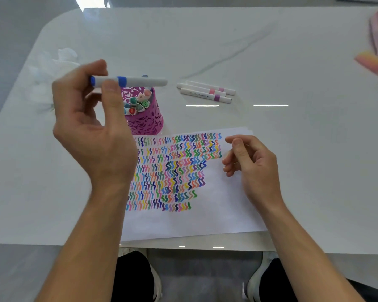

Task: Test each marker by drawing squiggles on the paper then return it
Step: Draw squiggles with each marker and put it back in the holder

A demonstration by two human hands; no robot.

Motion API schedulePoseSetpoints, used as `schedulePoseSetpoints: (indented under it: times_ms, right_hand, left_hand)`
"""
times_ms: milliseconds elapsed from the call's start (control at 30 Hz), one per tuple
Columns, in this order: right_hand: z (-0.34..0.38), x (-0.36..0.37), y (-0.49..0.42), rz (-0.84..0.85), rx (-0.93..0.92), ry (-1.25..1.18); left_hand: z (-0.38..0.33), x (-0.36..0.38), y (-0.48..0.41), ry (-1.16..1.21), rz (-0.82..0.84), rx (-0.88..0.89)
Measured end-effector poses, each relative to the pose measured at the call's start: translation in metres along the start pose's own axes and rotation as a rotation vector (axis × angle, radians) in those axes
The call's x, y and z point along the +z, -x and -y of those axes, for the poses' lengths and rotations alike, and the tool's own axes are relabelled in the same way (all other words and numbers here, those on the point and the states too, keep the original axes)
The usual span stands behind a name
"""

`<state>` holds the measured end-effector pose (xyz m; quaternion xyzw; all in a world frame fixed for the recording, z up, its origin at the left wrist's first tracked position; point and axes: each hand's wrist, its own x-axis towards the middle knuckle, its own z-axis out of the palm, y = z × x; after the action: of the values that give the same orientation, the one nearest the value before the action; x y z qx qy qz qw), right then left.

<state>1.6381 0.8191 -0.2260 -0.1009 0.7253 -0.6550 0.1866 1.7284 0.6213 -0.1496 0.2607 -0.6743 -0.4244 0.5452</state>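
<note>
Many squiggles [175, 171] are done, my left hand [90, 118] pinches a blue marker [129, 81], my right hand [251, 162] hangs loose, and I think 3 markers [205, 92] need putting back.

white marble table [271, 51], crumpled white tissue [52, 64] far left, blurred pink object [373, 62] at right edge

Head-worn view, angled forward and down, close over table [271, 62]
</note>
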Motion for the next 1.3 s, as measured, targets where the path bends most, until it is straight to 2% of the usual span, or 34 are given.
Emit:
schedulePoseSetpoints:
  times_ms: [133,267,633,933,1033,1300]
  right_hand:
    - [-0.004,0.0,0.0,-0.003,-0.001,0.0]
    - [-0.005,0.001,0.0,-0.004,-0.003,0.002]
    - [-0.005,0.001,0.0,-0.003,-0.006,0.001]
    - [-0.005,0.001,0.001,0.005,0.0,0.001]
    - [-0.005,0.001,0.001,0.009,0.001,0.007]
    - [0.001,0.0,0.002,0.001,-0.019,0.021]
  left_hand:
    - [0.001,-0.002,-0.004,0.062,-0.059,0.027]
    - [0.004,-0.007,-0.007,0.004,-0.08,0.104]
    - [0.028,-0.006,-0.002,-0.428,0.143,0.125]
    - [0.032,-0.003,-0.002,-0.554,0.181,0.054]
    - [0.028,-0.001,0.0,-0.538,0.177,0.1]
    - [0.012,0.009,0.02,-0.459,0.243,0.392]
